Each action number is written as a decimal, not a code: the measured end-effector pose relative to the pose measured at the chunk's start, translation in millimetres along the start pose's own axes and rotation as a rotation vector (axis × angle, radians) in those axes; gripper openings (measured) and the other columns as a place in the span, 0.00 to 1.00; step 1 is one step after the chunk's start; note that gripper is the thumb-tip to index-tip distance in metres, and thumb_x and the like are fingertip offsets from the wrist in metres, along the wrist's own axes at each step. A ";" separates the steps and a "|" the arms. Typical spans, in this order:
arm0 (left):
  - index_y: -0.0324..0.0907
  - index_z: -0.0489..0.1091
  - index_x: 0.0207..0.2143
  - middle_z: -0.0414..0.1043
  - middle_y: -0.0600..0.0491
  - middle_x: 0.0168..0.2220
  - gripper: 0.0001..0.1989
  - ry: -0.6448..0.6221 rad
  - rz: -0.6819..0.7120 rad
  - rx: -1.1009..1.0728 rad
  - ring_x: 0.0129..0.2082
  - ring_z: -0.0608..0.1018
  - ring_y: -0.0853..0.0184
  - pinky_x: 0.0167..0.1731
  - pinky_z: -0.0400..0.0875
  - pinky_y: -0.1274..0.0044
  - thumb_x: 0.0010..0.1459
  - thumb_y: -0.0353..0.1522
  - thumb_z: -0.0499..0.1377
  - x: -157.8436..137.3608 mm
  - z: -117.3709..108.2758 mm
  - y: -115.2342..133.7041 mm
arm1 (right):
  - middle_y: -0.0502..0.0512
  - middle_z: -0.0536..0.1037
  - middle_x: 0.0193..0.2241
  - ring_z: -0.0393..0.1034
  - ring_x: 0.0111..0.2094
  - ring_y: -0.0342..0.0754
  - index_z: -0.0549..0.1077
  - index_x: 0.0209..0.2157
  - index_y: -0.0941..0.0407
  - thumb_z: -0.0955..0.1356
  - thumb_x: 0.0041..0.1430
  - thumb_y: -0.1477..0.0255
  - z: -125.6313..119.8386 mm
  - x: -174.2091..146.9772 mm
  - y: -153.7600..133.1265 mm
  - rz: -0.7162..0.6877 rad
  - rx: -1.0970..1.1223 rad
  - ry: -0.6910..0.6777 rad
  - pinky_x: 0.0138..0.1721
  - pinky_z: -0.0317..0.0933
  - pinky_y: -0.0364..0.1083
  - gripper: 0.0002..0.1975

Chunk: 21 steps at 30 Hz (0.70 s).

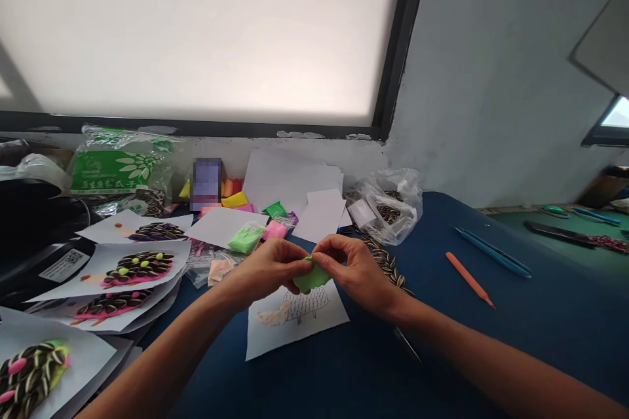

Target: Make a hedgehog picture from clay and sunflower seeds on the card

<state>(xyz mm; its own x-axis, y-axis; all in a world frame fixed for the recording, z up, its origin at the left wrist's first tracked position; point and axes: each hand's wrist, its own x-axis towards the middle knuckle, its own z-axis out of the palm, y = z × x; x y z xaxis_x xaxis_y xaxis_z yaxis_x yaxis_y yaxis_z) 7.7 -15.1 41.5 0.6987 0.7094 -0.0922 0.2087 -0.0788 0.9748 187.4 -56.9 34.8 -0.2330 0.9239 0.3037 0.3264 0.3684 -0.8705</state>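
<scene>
A flattened piece of light green modelling clay (312, 278) hangs between my two hands, above a sheet of white paper. My left hand (275, 266) pinches its left edge between thumb and fingers. On the other side my right hand (351, 268) grips the clay's upper right edge. The paper (263, 340) under them bears a drawn animal shape with a patterned body and small legs, its front part covered in peach clay (274, 315). Sunflower seeds (386, 258) lie loose beside my right hand.
Finished seed-and-clay pictures (140, 268) are stacked at left. Packets of coloured clay, such as a green one (246, 239), lie behind my hands. A plastic bag of seeds (393, 206) sits near the wall. An orange pen (470, 279) and blue tweezers (491, 252) lie at right.
</scene>
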 end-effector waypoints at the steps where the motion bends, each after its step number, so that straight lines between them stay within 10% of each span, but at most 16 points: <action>1: 0.36 0.78 0.33 0.77 0.49 0.29 0.17 0.001 -0.002 0.004 0.31 0.78 0.65 0.30 0.72 0.77 0.55 0.43 0.62 0.0 0.1 -0.4 | 0.51 0.74 0.27 0.67 0.29 0.44 0.75 0.31 0.58 0.66 0.62 0.69 0.0 0.2 0.7 0.000 0.007 0.000 0.30 0.61 0.43 0.09; 21: 0.36 0.66 0.52 0.76 0.50 0.31 0.29 0.046 0.013 -0.043 0.32 0.78 0.63 0.29 0.71 0.75 0.50 0.40 0.66 2.8 4.0 -7.9 | 0.52 0.77 0.30 0.71 0.33 0.46 0.77 0.31 0.57 0.68 0.59 0.70 1.3 0.4 -0.2 0.022 0.062 -0.034 0.35 0.65 0.45 0.06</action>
<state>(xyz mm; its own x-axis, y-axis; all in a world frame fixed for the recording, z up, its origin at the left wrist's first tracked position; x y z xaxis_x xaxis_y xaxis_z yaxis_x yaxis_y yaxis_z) 10.8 -15.2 32.8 0.6692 0.7397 -0.0709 0.1695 -0.0590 0.9838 186.0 -56.8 34.5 -0.2573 0.9273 0.2719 0.2746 0.3400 -0.8995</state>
